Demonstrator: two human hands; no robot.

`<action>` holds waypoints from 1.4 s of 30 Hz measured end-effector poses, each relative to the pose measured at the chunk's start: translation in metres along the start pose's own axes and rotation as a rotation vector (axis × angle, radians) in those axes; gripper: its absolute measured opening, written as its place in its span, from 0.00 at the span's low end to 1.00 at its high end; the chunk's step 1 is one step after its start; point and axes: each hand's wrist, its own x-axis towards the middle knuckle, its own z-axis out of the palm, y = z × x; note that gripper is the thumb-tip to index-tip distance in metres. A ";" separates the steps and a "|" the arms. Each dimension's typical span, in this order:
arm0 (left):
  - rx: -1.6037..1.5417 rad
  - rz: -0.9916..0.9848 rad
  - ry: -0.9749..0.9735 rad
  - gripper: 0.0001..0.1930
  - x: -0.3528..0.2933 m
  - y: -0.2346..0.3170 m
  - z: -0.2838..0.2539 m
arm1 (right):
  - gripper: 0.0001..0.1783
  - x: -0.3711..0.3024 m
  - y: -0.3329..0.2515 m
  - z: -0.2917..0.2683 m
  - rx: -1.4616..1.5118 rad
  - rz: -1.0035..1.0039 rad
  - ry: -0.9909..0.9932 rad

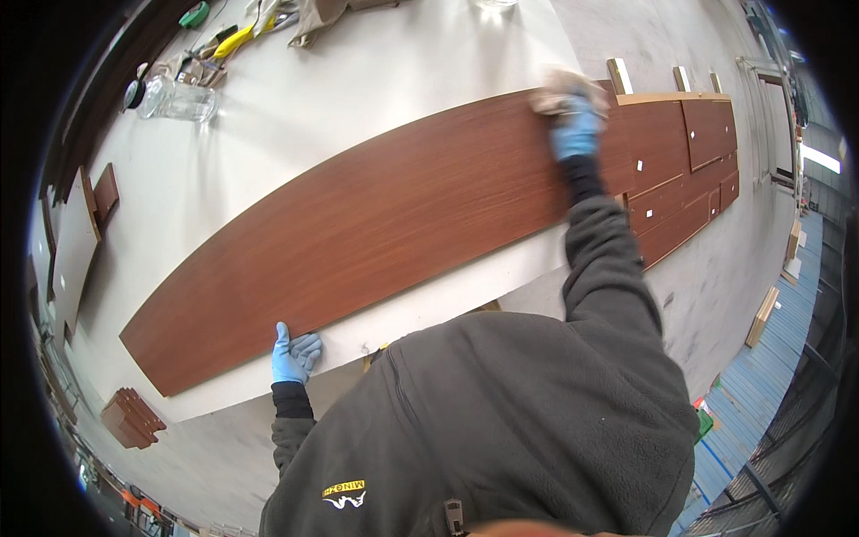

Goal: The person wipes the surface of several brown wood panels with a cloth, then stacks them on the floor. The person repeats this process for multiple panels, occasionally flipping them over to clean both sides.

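Note:
A long reddish-brown wooden panel (358,224) with wood grain lies slantwise across a white-topped table. My right hand (576,132), in a blue glove, presses a crumpled pale cloth (565,88) onto the panel's far right part; both are smeared by motion. At the panel's near edge, toward its left end, is my left hand (295,356), also gloved in blue. Its thumb points up against the edge and its fingers are loosely bent, apart from the thumb, with nothing seen in them.
Beyond the panel stand a clear bottle (179,98) with a dark top and a yellow-handled tool (234,41) among others. More brown panels (671,161) with small white labels lie at the right. Stacked brown pieces (132,418) sit at the lower left.

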 end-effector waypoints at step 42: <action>0.027 0.092 0.341 0.36 -0.028 -0.001 0.061 | 0.28 0.159 0.137 -0.103 -0.085 0.536 0.313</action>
